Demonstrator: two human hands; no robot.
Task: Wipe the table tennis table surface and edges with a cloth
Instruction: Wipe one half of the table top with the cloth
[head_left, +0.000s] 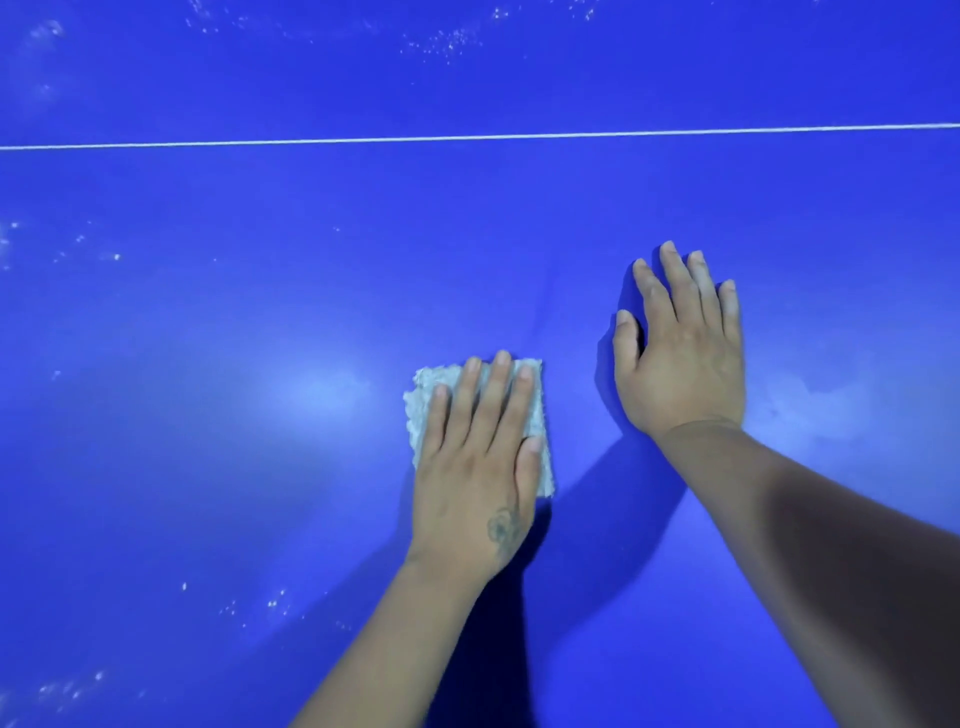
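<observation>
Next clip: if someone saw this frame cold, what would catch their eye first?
The saturated blue table fills the whole view, crossed near the top by a thin white line. At lower centre the left hand presses flat on a pale folded cloth, while the right hand rests open on the bare surface beside it. White specks dot the far area and the left and lower-left parts of the table.

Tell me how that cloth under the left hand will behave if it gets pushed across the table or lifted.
The cloth looks thin and ragged at its edge, so it would probably droop when lifted. Pinned flat under the left hand, it should slide readily on the glossy table. Pushed from one edge alone, it would likely bunch up.
</observation>
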